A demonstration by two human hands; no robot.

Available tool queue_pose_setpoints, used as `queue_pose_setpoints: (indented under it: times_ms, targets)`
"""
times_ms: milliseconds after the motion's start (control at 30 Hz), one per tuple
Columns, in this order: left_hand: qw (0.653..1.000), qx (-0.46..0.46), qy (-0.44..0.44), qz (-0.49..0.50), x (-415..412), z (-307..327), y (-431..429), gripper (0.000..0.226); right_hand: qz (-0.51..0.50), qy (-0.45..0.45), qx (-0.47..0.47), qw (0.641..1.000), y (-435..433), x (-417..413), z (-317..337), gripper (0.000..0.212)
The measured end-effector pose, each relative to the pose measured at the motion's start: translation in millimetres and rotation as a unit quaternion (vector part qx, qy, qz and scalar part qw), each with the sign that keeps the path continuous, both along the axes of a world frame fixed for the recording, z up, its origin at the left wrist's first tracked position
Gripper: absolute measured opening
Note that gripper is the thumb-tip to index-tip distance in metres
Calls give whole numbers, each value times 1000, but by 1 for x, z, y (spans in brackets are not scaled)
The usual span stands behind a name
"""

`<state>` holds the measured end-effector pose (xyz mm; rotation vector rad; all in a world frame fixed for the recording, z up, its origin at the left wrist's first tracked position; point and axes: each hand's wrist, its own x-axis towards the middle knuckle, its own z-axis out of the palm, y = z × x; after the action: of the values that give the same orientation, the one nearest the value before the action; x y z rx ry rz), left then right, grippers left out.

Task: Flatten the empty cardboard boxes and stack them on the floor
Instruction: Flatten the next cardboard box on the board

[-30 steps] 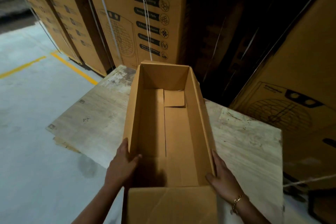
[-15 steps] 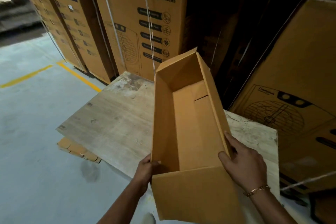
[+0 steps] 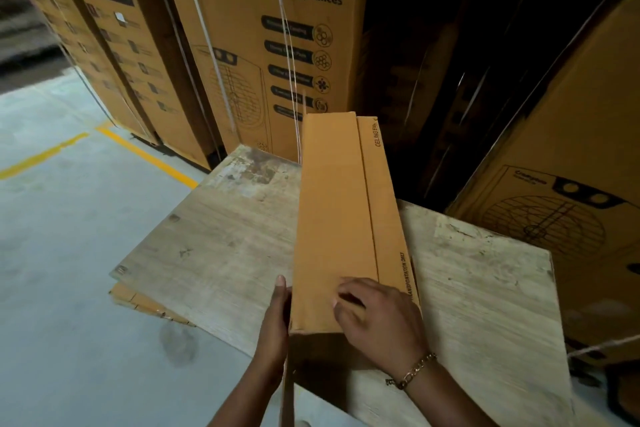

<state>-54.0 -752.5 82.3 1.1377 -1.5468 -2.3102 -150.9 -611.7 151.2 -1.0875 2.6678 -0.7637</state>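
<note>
A long, narrow brown cardboard box (image 3: 332, 218) lies lengthwise over a worn wooden board (image 3: 214, 253), a closed face with a lengthwise seam turned up. Small black print runs along its right side. My left hand (image 3: 275, 329) lies flat against the left wall at the near end, fingers straight. My right hand (image 3: 381, 326) sits on the near right corner of the top face, fingers curled over it. A thin flap edge (image 3: 287, 392) hangs down below the near end.
Tall printed appliance cartons (image 3: 287, 28) stand strapped right behind the board, another carton (image 3: 571, 184) at the right. Flattened cardboard (image 3: 138, 302) pokes out under the board's left corner. Grey concrete floor (image 3: 69, 288) with a yellow line (image 3: 145, 156) lies to the left.
The box has rolled from open side up, through a tilt, to a closed face up. My right hand went from its right wall onto the top face.
</note>
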Motion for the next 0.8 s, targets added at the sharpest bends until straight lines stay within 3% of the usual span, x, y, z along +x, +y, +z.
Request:
queue_pose_setpoints:
  times_ms: [133, 233, 300, 367, 400, 433, 500, 600, 667, 800]
  targets:
    - [997, -44, 11, -61, 5, 30, -1, 37, -37, -31, -119, 992, -1, -13, -6, 27]
    - [999, -41, -7, -32, -7, 29, 5, 29, -159, -1, -84, 984, 20, -42, -8, 60]
    - [999, -41, -16, -5, -16, 29, 11, 34, -231, -160, -71, 957, 36, -56, -10, 99]
    - [998, -58, -20, 6, -23, 27, 17, 42, -252, -387, -155, 873, 44, -56, -13, 128]
    - [997, -78, -19, 13, -25, 25, 20, 44, -254, -447, -199, 834, 48, -55, -21, 133]
    - [994, -104, -25, 15, -29, 28, 22, 45, -260, -471, -231, 811, 52, -54, -27, 133]
    - [990, -143, -4, 10, -39, 32, 25, 53, -263, -467, -277, 797, 59, -52, -28, 128]
    - [986, -157, 50, 4, -50, 45, 22, 51, -241, -438, -328, 802, 59, -52, -4, 102]
    - [991, -121, 58, 9, -53, 46, 8, 45, -202, -397, -326, 834, 59, -51, 8, 76]
    - [1000, 2, 3, 6, -40, 21, -23, 51, -116, -293, -184, 931, 38, -44, 18, 80]
